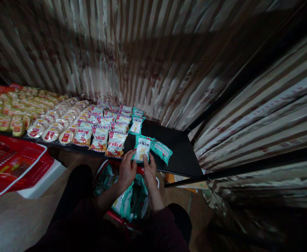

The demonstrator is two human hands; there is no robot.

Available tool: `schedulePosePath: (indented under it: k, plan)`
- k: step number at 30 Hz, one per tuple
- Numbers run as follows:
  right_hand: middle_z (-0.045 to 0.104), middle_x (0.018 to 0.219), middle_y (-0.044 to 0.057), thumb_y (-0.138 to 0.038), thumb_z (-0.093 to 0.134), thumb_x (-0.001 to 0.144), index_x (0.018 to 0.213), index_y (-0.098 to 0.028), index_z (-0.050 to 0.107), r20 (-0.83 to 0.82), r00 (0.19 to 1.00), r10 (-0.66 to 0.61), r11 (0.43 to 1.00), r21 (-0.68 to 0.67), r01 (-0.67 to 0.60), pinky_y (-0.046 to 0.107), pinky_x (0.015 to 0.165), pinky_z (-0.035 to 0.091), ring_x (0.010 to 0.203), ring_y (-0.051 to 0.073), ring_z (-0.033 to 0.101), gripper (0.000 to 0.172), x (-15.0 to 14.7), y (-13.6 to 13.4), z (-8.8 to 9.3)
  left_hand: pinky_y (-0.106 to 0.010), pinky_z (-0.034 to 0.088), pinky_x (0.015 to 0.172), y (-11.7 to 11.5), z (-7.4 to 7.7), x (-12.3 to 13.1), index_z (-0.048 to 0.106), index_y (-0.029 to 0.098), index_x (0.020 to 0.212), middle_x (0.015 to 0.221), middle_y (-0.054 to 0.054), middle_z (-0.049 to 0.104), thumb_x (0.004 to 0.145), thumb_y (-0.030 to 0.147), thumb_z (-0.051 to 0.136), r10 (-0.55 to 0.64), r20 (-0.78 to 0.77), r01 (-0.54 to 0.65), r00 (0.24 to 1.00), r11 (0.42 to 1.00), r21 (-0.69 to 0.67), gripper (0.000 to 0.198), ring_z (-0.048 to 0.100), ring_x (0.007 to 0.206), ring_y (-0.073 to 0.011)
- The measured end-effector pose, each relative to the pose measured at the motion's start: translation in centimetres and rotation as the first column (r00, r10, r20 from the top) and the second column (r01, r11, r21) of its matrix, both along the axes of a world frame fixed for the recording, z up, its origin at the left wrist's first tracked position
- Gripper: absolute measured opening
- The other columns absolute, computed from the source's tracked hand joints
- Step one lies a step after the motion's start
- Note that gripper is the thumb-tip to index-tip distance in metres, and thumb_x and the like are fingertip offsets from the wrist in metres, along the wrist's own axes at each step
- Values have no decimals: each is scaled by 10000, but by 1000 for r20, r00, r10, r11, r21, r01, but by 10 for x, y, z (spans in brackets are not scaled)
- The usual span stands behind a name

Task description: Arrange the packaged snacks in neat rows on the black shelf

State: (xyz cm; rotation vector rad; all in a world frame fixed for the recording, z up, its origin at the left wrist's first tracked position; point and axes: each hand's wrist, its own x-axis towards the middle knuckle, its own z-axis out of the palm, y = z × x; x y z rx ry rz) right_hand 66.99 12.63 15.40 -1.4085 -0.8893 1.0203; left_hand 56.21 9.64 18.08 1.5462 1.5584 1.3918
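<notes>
Between my two hands a green-and-white snack bag [142,147] stands upright at the front of the black shelf [178,141]. My left hand [127,170] grips its lower left side. On the lower right side, my right hand [149,168] presses with thumb and fingers. Just right of it another green snack bag [162,151] lies tilted on its side. Behind, two more green bags [137,125] stand in a column. To the left are rows of striped white-and-orange snack bags [116,144]. A red basket [121,220] below my hands holds several green bags [124,201].
Round packaged snacks [50,133] and yellow packs [18,124] fill the shelf's left part. A red basket with a white handle [14,166] rests by a white box [44,178] on the floor. Striped sheeting [148,63] hangs behind; a dark metal bar [237,162] runs along the right.
</notes>
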Motion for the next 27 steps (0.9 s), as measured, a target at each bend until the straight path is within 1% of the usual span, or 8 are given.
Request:
schedulePosePath:
  k: [4,8,12,14,17,21,24,27]
  plan:
    - [624,1188,123,-544,561,737,1248,-140,513,77,997,-30,1000,6,29,375,897,458,1009,223,608,653,-3,8,-4,-415,367,1063,9,-4,1,547,183,1187,1278,-111,534,812,140,423,25,-35,-24,999,1000,5,397,473,1226,-206]
    - [627,1186,125,-557,537,752,1232,-147,531,118,993,-22,1000,20,20,382,912,449,1043,233,594,631,-8,18,-1,-425,341,1083,18,-5,2,516,162,1239,1320,-124,508,805,146,426,21,-59,-19,998,1000,25,443,446,1257,-218]
    - [608,1214,143,-577,514,754,1237,-133,530,185,982,-47,999,32,42,388,938,427,1086,245,569,656,-11,32,2,-430,303,1105,25,-4,3,468,134,1294,1399,-151,433,851,189,385,-10,-81,11,997,1000,5,454,387,1311,-224]
    - [609,1209,148,-579,504,761,1250,-129,515,205,977,-56,998,36,50,391,939,425,1078,244,572,665,-12,41,2,-434,290,1112,29,-3,4,457,125,1309,1419,-158,409,876,225,363,-32,-70,32,997,999,-7,454,362,1332,-229]
    - [623,1176,149,-572,490,773,1233,-126,522,222,974,-49,998,55,37,398,930,428,1048,240,584,641,-14,55,2,-453,273,1118,36,-2,4,443,126,1327,1430,-157,400,903,279,334,-49,-52,48,997,999,-14,463,329,1352,-241]
    - [606,1198,162,-580,468,781,1178,-119,561,278,960,-26,997,77,5,395,966,397,1091,246,559,615,-17,69,5,-439,235,1133,45,-3,4,432,110,1339,1454,-161,361,925,343,298,-56,-73,55,996,998,-8,494,263,1384,-236]
    - [610,1188,159,-595,449,783,1158,-128,572,295,955,3,997,69,-24,390,958,402,1074,243,564,611,-19,77,5,-424,212,1141,52,-6,5,420,91,1350,1458,-169,347,934,369,272,-63,-88,63,994,998,-3,521,227,1398,-229]
    - [610,1180,176,-606,425,788,1157,-116,569,326,945,18,997,61,-40,404,949,406,1058,251,570,631,-21,84,2,-437,206,1140,60,-11,6,412,83,1355,1471,-176,323,941,374,255,-54,-120,54,991,999,-1,530,222,1399,-236]
